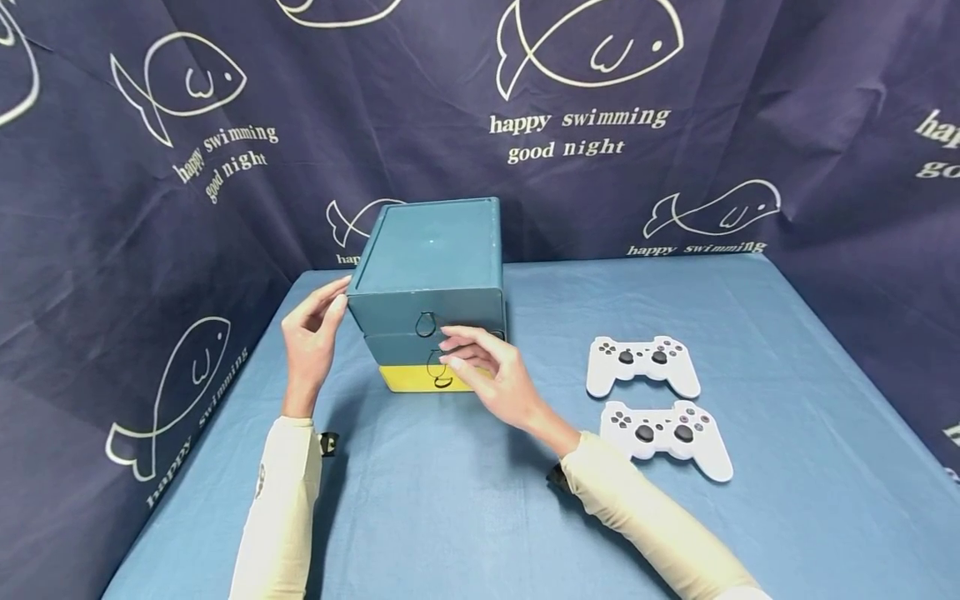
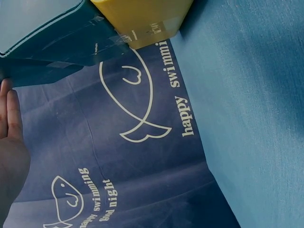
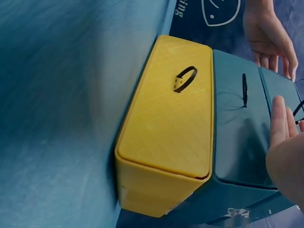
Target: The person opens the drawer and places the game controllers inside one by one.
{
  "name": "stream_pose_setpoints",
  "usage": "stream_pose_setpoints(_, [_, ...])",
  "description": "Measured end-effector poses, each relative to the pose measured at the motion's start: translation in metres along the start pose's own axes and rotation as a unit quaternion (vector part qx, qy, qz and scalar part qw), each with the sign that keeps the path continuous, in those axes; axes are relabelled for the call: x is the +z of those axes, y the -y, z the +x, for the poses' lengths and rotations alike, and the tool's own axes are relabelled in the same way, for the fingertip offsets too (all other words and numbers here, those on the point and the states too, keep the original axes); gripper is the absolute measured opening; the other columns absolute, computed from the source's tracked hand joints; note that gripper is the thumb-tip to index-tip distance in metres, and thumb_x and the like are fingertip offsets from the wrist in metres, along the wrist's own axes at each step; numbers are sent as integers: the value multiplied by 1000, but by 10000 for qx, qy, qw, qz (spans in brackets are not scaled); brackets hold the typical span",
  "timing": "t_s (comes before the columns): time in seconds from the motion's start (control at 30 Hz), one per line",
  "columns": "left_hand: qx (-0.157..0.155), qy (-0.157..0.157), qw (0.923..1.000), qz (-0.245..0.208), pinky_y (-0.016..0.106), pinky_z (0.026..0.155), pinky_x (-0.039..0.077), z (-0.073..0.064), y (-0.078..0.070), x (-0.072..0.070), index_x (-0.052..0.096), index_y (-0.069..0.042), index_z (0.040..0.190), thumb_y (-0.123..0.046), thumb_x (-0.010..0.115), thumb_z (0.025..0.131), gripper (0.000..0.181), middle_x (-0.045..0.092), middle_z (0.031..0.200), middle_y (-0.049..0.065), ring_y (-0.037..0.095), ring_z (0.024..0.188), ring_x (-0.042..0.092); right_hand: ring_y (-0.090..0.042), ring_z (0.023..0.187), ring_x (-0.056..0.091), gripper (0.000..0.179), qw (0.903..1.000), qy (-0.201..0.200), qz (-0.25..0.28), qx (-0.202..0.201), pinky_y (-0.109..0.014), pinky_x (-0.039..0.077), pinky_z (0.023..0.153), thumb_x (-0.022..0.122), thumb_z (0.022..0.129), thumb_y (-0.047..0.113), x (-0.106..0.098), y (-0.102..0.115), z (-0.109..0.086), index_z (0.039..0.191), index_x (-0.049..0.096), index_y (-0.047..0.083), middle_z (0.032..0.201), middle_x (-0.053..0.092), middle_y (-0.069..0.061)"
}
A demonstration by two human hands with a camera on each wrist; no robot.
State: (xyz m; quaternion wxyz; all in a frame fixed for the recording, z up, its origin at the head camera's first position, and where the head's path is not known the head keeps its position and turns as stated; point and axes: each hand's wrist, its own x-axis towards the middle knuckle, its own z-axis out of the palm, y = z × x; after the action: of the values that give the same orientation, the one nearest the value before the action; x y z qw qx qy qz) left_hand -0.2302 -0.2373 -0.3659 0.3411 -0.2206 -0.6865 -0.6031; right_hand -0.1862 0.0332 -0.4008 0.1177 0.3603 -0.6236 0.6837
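Observation:
A stacked drawer unit (image 1: 427,246) stands at the back of the table, with two teal drawers over a yellow one (image 3: 164,114). Each drawer front bears a black loop pull, among them the top loop (image 1: 425,324), the middle loop (image 3: 244,90) and the yellow drawer's loop (image 3: 186,79). My left hand (image 1: 310,346) rests its fingertips against the unit's upper left side, fingers fairly straight, as the left wrist view also shows. My right hand (image 1: 498,379) hovers before the drawer fronts, fingers extended and slightly bent, right by the top loop in the right wrist view. Nothing shows between its thumb and fingers.
Two white game controllers lie to the right on the blue cloth, a farther controller (image 1: 642,367) and a nearer controller (image 1: 667,433) close to my right sleeve. A dark blue curtain (image 1: 585,183) with fish prints hangs behind and beside the table (image 1: 435,517).

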Motion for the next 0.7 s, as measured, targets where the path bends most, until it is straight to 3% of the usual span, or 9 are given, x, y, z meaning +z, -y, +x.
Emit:
stream_pose_setpoints(0.33, [-97, 12, 9999, -46, 25, 91, 51, -1, -1, 0, 69, 9, 126, 1, 63, 100, 28, 74, 118, 3, 14, 106, 70, -39, 101, 70, 38, 9989, 250, -123, 366, -37, 56, 90, 66, 94, -7, -5, -9, -10, 132, 63, -9, 112, 69, -27])
stream_pose_setpoints(0.53, [-101, -1, 9999, 9, 25, 91, 51, 1, -1, 0, 71, 7, 126, 2, 63, 100, 27, 74, 119, 10, 16, 108, 70, -37, 98, 70, 37, 9972, 387, -300, 573, -40, 56, 91, 68, 95, -5, -8, -12, -11, 131, 63, -8, 109, 70, -26])
stream_pose_setpoints(0.7, [-45, 16, 10000, 23, 25, 91, 51, 0, 1, -1, 70, 7, 126, 2, 63, 100, 28, 74, 120, 10, 15, 108, 70, -32, 98, 70, 36, 9921, 602, -527, 968, -40, 56, 91, 70, 96, 0, -9, -13, -11, 132, 65, -4, 108, 71, -23])
